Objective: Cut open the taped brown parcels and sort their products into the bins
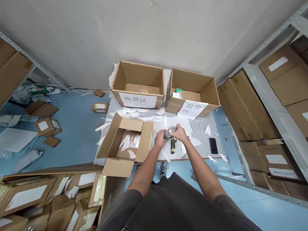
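My left hand [160, 138] is closed around the grey side of a small round item [171, 129] with a shiny, glassy-looking top; its exact kind is too small to make out. On the other side, my right hand [180, 133] grips the same item at its rim. Just below it on the table lies a yellow and black utility knife [172, 146]. To the left stands an open cardboard box [119, 167], flaps folded out, with crumpled white paper [126, 141] inside. White paper sheets and scraps lie around both hands.
Two labelled cardboard boxes [140, 100] [192, 109] stand at the table's back, with small packages inside. A black phone [213, 146] lies at the right. Shelves of cartons [275, 154] flank the table. A large box of parcels [27, 197] sits lower left; cartons [48, 126] lie on the floor.
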The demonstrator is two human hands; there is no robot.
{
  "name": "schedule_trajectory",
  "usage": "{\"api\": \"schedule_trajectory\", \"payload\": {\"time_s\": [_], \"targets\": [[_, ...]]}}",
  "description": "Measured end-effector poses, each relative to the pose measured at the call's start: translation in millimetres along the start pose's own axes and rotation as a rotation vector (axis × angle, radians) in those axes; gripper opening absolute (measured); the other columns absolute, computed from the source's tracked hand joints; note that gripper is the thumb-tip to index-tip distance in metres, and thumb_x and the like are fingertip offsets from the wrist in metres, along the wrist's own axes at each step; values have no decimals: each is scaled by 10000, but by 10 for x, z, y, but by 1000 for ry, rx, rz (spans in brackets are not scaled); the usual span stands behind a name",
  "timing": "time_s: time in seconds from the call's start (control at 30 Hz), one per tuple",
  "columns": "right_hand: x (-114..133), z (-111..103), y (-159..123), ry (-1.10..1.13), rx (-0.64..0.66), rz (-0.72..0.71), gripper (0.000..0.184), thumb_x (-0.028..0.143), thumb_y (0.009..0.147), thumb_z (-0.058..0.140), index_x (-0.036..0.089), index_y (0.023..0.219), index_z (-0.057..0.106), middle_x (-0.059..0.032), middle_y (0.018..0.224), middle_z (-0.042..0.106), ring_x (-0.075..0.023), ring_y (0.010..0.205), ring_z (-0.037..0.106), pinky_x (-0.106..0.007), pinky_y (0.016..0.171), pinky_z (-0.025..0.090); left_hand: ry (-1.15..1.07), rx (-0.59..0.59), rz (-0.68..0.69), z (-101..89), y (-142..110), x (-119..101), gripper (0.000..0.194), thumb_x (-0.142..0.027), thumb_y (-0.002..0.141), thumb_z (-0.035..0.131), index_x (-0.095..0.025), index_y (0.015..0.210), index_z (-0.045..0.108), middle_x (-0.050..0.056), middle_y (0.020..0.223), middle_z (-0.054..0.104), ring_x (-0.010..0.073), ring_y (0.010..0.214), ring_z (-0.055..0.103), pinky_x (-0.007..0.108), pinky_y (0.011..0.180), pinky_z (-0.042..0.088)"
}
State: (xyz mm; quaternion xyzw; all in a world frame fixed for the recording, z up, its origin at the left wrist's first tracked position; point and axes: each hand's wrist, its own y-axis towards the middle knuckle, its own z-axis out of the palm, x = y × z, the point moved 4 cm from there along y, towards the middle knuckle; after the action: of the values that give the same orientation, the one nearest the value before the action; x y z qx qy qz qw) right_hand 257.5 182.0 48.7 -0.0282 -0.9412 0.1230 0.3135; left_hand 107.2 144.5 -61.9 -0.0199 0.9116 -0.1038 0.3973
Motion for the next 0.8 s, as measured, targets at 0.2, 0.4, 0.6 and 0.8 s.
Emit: {"api": "schedule_trajectory", "payload": {"time_s": [0.2,0.4,0.6,0.8], "targets": [[261,-716,-27,159,-139,-77,410,471,655,758,279,792,423,48,753,562,-174,712,512,-283,647,384,11,21,-33,-89,-1,-97,785,-227,764,857,-188,1470,517,174,1459,608,341,1352,553,418,1099,464],[531,-1296,-48,282,-155,-177,427,455,662,812,262,786,452,47,768,535,-162,728,479,-275,651,385,-157,-123,147,-556,-213,-493,1324,-385,584,993,-211,1667,250,226,1719,318,388,1589,331,486,1252,342],[823,-1582,-111,572,-9,-237,457,540,697,857,246,813,527,25,801,584,-178,768,560,-280,644,479,-321,-257,167,-1007,-529,-1047,865,-388,749,879,-251,1505,484,118,1443,649,302,1291,642,397,1069,512],[953,-1390,-387,875,250,-452,710,453,570,1003,250,1156,658,-45,1097,743,-261,1029,705,-405,929,585,-420,-399,96,-1249,-760,-1343,718,-404,737,894,-244,1357,569,79,1229,742,261,1057,716,339,883,553]]}}
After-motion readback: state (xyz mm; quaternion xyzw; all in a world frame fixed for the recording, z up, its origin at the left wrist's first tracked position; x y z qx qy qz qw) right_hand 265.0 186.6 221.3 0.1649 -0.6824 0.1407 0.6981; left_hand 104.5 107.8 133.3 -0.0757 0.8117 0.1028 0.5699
